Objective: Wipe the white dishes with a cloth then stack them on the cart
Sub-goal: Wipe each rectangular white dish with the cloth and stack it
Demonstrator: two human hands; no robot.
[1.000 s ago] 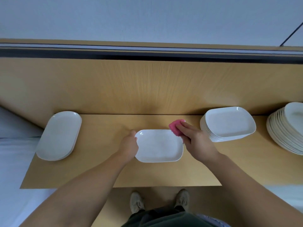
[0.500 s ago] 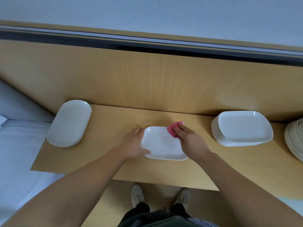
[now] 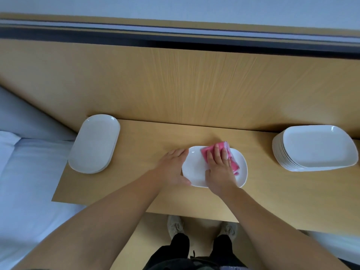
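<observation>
The white dish (image 3: 194,169) lies mid-counter (image 3: 136,184), toward the near edge. The pink cloth (image 3: 233,162) lies on it under the right hand (image 3: 219,169), whose grip is flat with straight fingers, pressing down. The left hand (image 3: 171,169) has its grip spread against the dish's left rim. An oval stack (image 3: 94,143) sits at the far-left corner. A squarish stack (image 3: 315,148) sits by the far edge, to the right.

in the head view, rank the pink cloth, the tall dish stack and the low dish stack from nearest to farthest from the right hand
1. pink cloth, pressed under the right hand
2. tall dish stack, at the right end
3. low dish stack, at the left end
</observation>
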